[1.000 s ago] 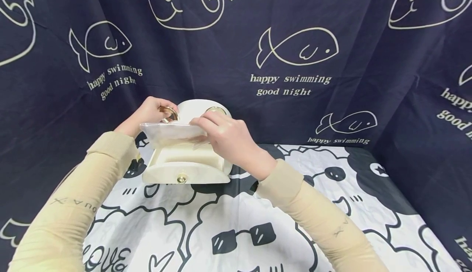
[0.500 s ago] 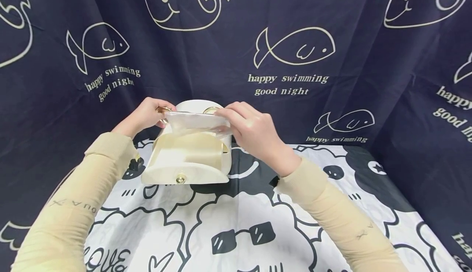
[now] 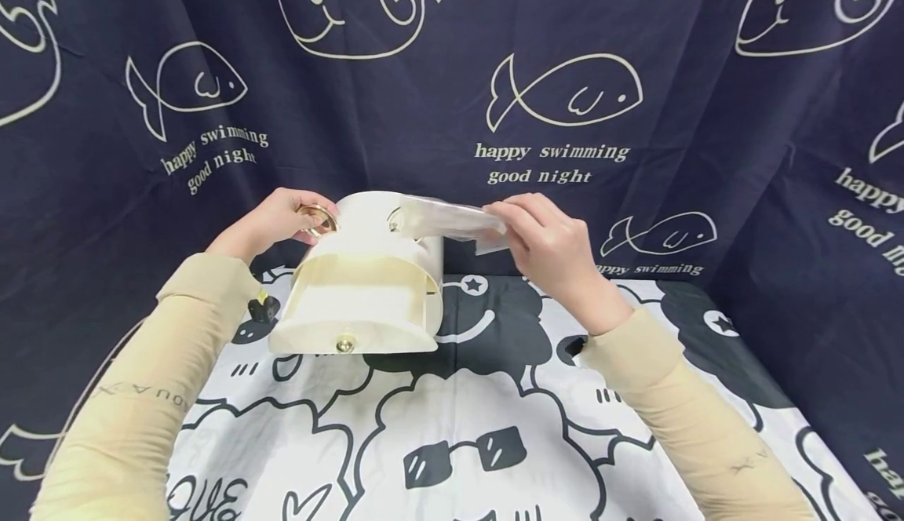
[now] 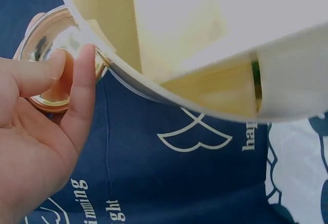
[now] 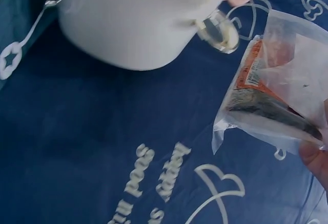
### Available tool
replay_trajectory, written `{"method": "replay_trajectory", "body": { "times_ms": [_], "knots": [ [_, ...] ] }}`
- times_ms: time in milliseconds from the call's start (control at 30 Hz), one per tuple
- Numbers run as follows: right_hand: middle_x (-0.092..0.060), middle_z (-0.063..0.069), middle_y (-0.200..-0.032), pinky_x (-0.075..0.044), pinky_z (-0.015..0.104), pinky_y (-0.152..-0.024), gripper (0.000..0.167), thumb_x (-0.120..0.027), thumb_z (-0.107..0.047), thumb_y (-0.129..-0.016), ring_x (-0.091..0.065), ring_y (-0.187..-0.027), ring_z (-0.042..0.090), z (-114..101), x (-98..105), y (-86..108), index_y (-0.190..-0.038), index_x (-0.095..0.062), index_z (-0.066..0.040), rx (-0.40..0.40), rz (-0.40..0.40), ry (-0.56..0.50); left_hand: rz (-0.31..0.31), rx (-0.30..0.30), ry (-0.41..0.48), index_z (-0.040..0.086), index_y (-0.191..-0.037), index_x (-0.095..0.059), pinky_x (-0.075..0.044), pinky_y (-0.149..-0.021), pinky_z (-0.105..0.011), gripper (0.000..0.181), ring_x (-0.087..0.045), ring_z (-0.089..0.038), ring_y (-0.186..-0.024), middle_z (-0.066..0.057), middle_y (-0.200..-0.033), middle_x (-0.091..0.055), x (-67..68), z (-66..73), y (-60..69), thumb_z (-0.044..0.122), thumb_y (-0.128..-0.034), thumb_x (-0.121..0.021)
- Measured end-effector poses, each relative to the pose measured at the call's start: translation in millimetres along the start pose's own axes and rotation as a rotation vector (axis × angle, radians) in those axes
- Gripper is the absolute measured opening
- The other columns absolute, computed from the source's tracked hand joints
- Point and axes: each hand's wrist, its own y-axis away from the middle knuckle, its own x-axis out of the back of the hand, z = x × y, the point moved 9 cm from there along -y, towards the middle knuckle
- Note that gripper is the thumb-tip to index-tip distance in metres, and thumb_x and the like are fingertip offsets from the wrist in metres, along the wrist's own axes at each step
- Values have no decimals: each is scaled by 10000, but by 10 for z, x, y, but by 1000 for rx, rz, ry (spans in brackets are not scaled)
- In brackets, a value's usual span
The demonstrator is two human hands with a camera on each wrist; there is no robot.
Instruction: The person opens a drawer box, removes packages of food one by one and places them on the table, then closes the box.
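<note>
A white rounded box point(image 3: 374, 205) stands on the table with its drawer point(image 3: 395, 333) pulled out; a gold knob point(image 3: 345, 344) sits on the drawer front. My left hand point(image 3: 275, 221) holds a round gold ear-like piece point(image 4: 46, 39) at the box's left side, with thumb and fingers pinching it. To the right of the box, my right hand point(image 3: 551, 246) pinches one end of a clear plastic bag point(image 3: 455, 221). Inside this bag, the right wrist view shows an orange-labelled packet point(image 5: 251, 75) with something dark in it. The bag partly covers the second gold piece point(image 5: 220, 32).
A white cloth point(image 3: 452, 419) with black cartoon drawings covers the table. Dark blue curtains point(image 3: 424, 113) with fish and whale outlines hang behind and at both sides. A thin cable point(image 3: 99, 380) runs along the left sleeve.
My right hand has moved right, carrying the plastic bag from above the drawer to the box's right side. My left hand stays at the left gold piece.
</note>
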Motion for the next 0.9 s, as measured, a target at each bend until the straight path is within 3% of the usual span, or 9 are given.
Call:
{"method": "replay_trajectory", "body": {
  "times_ms": [300,433,633,900],
  "knots": [
    [-662,59,-925,-492,344,-447,331,-563,83,-808,-632,-837,222,269,-56,327,-1050,-687,-105,-30,-43,38,23,-5,86,19,-1268,-559,-575,-730,-278,345,-642,-106,-829,-60,-987,-678,38,-31,27,5,-924,-558],
    [-660,64,-922,-462,331,-409,331,-569,88,-802,-629,-826,229,359,-132,499,-1049,-688,-99,-38,-57,50,41,-21,173,-18,-1256,-545,-578,-731,-271,345,-656,-79,-817,14,-912,-693,48,-106,29,7,-914,-578],
    [-660,47,-921,-498,342,-445,300,-567,61,-823,-623,-816,221,501,-267,733,-1042,-690,-104,-49,-78,72,37,-66,238,-43,-1260,-529,-575,-719,-255,369,-665,-81,-823,64,-879,-697,35,-133,26,20,-903,-600],
    [-646,34,-940,-505,350,-449,291,-632,37,-808,-610,-820,217,640,-521,1024,-1052,-674,-116,-64,-124,86,33,-60,266,-25,-1270,-525,-573,-711,-243,369,-668,-77,-819,71,-889,-699,44,-164,21,-6,-906,-583]
  ]
}}
